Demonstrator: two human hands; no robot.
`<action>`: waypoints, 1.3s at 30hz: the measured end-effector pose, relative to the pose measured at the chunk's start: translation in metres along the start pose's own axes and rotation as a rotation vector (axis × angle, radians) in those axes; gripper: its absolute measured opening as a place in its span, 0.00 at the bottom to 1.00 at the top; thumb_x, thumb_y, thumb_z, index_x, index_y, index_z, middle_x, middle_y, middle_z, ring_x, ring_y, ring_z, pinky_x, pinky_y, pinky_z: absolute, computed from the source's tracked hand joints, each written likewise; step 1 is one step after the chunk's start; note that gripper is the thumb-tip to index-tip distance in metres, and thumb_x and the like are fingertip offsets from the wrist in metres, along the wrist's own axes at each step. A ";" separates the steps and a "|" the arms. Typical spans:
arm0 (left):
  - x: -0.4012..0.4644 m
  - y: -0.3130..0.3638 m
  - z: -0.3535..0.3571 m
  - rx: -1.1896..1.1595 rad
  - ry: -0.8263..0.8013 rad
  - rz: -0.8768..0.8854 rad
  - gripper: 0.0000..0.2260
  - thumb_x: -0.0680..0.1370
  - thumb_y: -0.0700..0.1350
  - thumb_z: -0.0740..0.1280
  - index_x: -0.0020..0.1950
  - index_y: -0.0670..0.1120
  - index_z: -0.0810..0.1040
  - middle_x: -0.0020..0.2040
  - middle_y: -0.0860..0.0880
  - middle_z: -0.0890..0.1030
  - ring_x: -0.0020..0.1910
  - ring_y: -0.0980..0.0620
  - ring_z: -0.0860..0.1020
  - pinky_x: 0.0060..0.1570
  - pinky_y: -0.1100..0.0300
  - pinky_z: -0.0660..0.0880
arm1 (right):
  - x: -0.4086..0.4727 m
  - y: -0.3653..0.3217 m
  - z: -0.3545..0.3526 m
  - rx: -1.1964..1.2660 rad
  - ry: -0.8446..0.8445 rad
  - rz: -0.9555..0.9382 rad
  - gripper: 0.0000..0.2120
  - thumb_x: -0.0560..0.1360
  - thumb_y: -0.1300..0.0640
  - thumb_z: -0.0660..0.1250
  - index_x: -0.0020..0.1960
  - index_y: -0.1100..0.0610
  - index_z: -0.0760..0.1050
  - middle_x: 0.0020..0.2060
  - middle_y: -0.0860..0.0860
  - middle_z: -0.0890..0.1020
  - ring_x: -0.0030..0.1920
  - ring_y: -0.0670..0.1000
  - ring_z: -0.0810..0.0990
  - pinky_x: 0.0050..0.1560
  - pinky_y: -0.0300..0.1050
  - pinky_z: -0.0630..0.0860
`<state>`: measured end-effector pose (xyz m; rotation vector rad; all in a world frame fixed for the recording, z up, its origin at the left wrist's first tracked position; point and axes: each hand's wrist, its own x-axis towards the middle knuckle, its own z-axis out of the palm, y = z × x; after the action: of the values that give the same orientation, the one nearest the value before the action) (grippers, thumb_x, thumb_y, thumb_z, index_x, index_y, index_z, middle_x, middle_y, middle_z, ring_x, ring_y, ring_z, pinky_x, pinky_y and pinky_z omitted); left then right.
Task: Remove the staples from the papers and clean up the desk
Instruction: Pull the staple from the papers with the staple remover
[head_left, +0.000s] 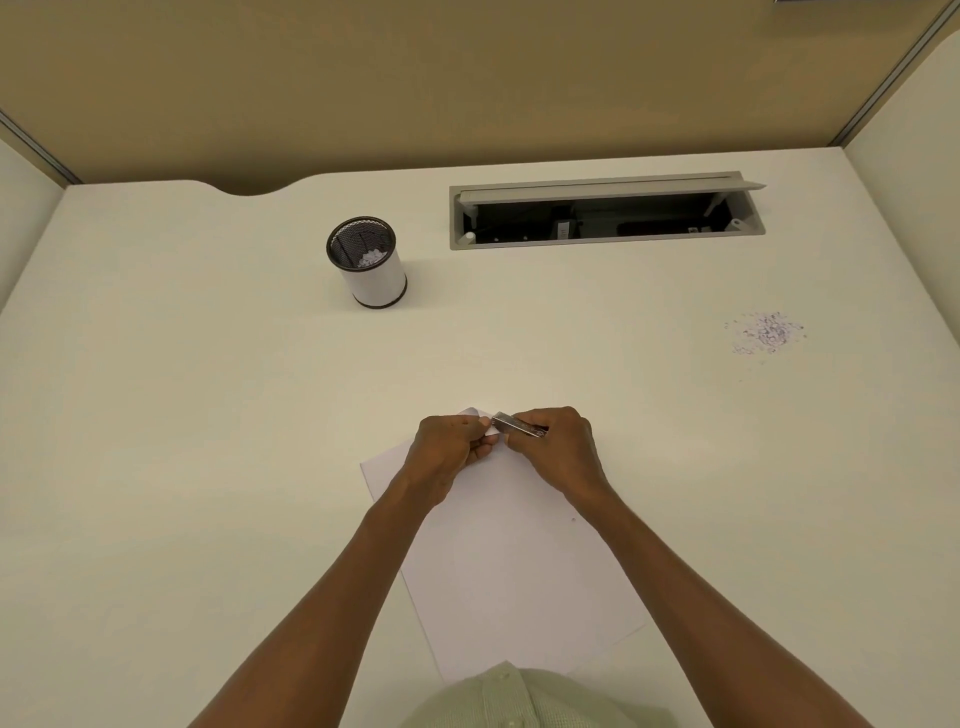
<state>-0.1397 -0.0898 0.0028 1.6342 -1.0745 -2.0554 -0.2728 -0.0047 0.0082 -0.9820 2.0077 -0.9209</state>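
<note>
1. A mesh cup (368, 262) is standing upright toward the back left of the counter (156, 389), well apart from the hands, with small pale scraps lying at its bottom; what they are is too small to tell.
2. The left hand (449, 452) is pinching the far corner of the papers (511, 561), fingers curled around the lifted tip. The papers are lying on the counter directly in front of the person; they are looking thin, light and floppy, so gripping right beside the staple is probably keeping the corner from tearing.
3. The right hand (558, 449) is clenching a small metal tool (517, 425), likely a staple remover, its tip touching that corner. It appears rigid and narrow.
4. The staple itself is hidden behind fingers and tool.
5. An open cable tray (605, 213) is showing dark, unclear contents.
6. A pile of tiny bits (768, 333) is sitting far right, probably staples and paper flecks, light and easily scattered.
</note>
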 end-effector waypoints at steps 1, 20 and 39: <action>0.000 0.000 -0.001 0.004 -0.013 -0.005 0.08 0.79 0.36 0.67 0.51 0.32 0.83 0.43 0.42 0.82 0.41 0.52 0.80 0.47 0.61 0.80 | 0.001 -0.001 -0.001 0.015 -0.014 -0.010 0.04 0.71 0.55 0.71 0.42 0.54 0.84 0.32 0.53 0.82 0.33 0.52 0.76 0.36 0.46 0.72; 0.003 0.013 0.011 0.079 0.091 -0.095 0.06 0.79 0.34 0.66 0.42 0.38 0.79 0.40 0.43 0.82 0.38 0.52 0.80 0.45 0.61 0.81 | -0.007 0.010 0.016 0.329 0.196 0.147 0.04 0.73 0.56 0.72 0.47 0.50 0.84 0.34 0.46 0.82 0.33 0.48 0.76 0.35 0.43 0.73; -0.043 0.002 -0.034 0.358 0.119 0.089 0.09 0.76 0.43 0.71 0.38 0.40 0.86 0.36 0.48 0.86 0.43 0.50 0.86 0.61 0.44 0.78 | 0.028 -0.007 0.012 -0.243 0.131 -0.034 0.15 0.71 0.51 0.73 0.55 0.56 0.78 0.48 0.51 0.81 0.48 0.53 0.78 0.44 0.43 0.69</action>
<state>-0.0959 -0.0763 0.0320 1.8062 -1.5096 -1.7596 -0.2734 -0.0350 0.0006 -1.1149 2.2592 -0.7885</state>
